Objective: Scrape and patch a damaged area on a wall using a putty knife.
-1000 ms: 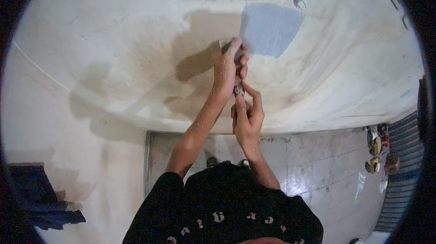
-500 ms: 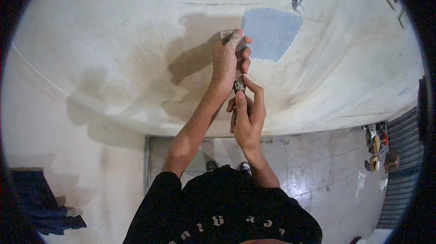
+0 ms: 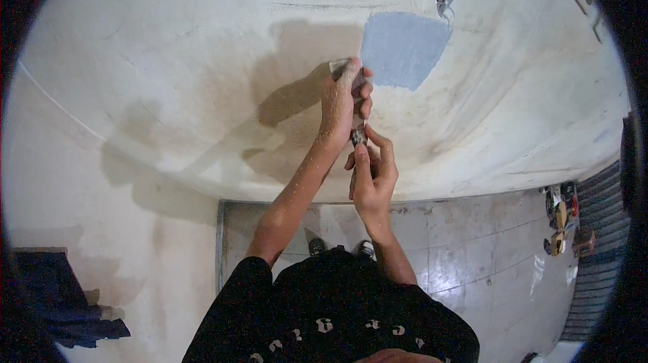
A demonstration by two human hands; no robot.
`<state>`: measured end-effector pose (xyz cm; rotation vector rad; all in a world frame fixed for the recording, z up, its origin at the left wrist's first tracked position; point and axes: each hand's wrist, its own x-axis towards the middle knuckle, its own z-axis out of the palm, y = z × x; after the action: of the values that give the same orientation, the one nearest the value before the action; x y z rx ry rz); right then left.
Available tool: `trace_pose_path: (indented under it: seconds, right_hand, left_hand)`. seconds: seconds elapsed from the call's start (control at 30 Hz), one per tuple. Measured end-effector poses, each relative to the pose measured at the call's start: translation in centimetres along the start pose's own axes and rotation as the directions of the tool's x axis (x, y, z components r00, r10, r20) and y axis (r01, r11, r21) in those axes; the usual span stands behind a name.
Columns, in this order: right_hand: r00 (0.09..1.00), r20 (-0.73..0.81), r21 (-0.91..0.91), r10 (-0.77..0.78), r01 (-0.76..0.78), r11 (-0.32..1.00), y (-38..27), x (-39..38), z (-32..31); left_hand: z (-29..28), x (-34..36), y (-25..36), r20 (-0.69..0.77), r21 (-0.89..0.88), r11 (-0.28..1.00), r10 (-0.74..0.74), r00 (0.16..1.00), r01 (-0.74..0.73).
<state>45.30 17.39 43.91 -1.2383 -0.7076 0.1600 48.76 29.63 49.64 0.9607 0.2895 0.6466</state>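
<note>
In front of the wall I hold a dark, paint-spattered, scraper-like hand tool, roughly upright, with a wide, flat upper end. My left hand wraps round its upper part, thumb up along the face and fingers curled over the right edge. Below it, my right hand is closed on the tool's narrow lower end, thumb and index finger pinching it. Much of the tool is hidden by the fingers, so its exact kind is unclear. A blue-grey painted patch lies just right of my left hand.
Above the patch, the wall has a damaged spot. Grey floor tiles stretch below, around my shoes. Several items lie at the right beside a ribbed grey shutter. Dark cloth is at the lower left.
Both hands and the tool have shifted slightly down and a little right, away from the top of the patch. The grip on the tool stays the same.
</note>
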Motion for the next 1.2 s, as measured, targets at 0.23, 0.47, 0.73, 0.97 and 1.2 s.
trace_pose_path:
  seconds: [0.23,0.47,0.73,0.97,1.2]
  right_hand:
    - [0.999,-0.020,-0.063,0.040,-0.041,0.997,-0.1,0.2,0.1]
    - [0.999,-0.020,-0.083,0.039,-0.041,0.996,-0.3,0.4,0.1]
    - [0.999,-0.002,-0.121,0.049,-0.048,0.991,-0.5,0.7,-0.5]
    - [1.000,0.013,-0.099,-0.029,0.030,0.995,-1.7,1.9,0.0]
    - [1.000,0.006,-0.113,-0.019,0.019,0.993,-2.7,2.0,0.4]
  left_hand:
    - [0.1,-0.2,-0.3,-0.028,0.009,1.000,0.002,1.000,-0.002]
    - [0.5,-0.1,0.5,-0.045,0.048,0.998,0.047,0.998,-0.045]
    - [0.9,-0.3,0.2,-0.034,0.038,0.996,0.080,0.996,-0.079]
    - [2.2,-0.1,2.9,-0.040,0.023,0.995,0.096,0.995,-0.095]
    - [2.1,-0.2,2.6,-0.038,0.014,0.997,0.076,0.996,-0.075]
